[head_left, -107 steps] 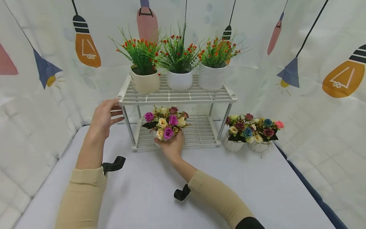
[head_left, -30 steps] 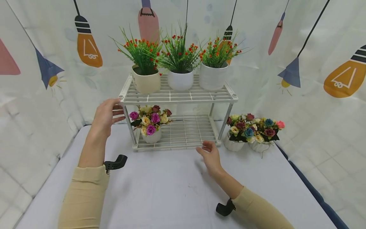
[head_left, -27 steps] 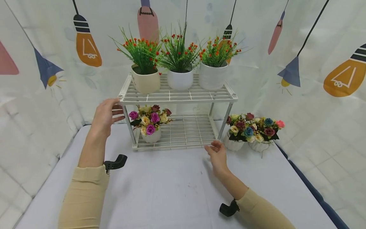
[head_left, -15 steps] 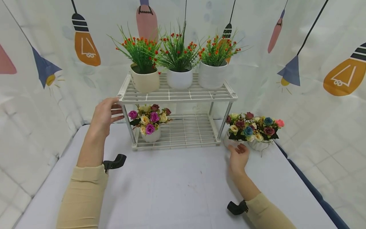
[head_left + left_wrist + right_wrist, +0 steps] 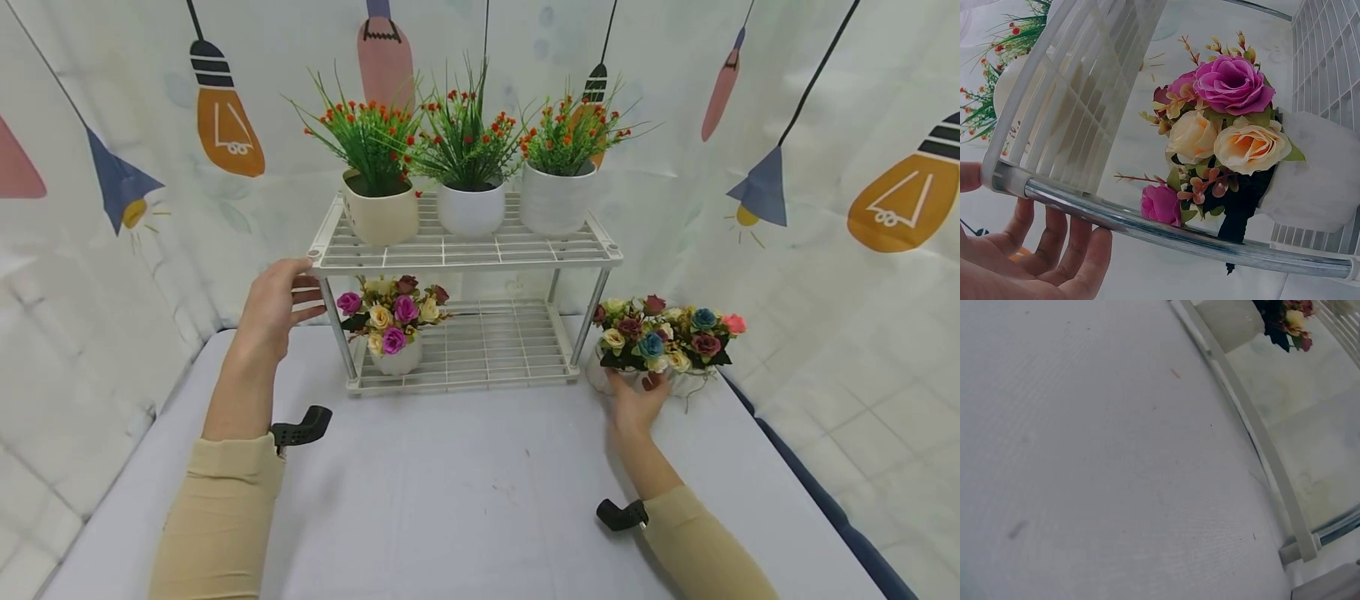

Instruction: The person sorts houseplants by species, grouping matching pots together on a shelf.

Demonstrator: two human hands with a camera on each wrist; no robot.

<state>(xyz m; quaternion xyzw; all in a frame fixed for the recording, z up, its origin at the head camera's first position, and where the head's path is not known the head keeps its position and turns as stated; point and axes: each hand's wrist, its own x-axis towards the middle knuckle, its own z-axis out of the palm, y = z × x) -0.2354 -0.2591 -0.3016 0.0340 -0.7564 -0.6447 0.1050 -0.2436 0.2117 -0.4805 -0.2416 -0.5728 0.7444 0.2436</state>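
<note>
My left hand (image 5: 272, 312) holds the upper left front corner of a white two-tier shelf rack (image 5: 465, 260). In the left wrist view its fingers (image 5: 1088, 259) lie against the metal post (image 5: 1147, 228), the thumb at the corner. My right hand (image 5: 637, 404) grips the white pot of a mixed bouquet of artificial roses (image 5: 633, 337) right of the rack, thumb on one side and fingers on the other. Behind it stands another potted bouquet (image 5: 703, 340), with blue and coral roses. On the lower tier, at the left, sits a pot of purple and cream roses (image 5: 393, 321).
Along the top tier stand a cream pot (image 5: 382, 218) and two white pots (image 5: 471, 210), all with red-flowered grass. A white cloth covers the table (image 5: 450, 500). Behind hangs a curtain (image 5: 675, 192) printed with lamps.
My right hand has let go of the purple-and-cream rose pot, which now stands further left on the lower tier, and has moved right to another rose pot. My left hand stays put.
</note>
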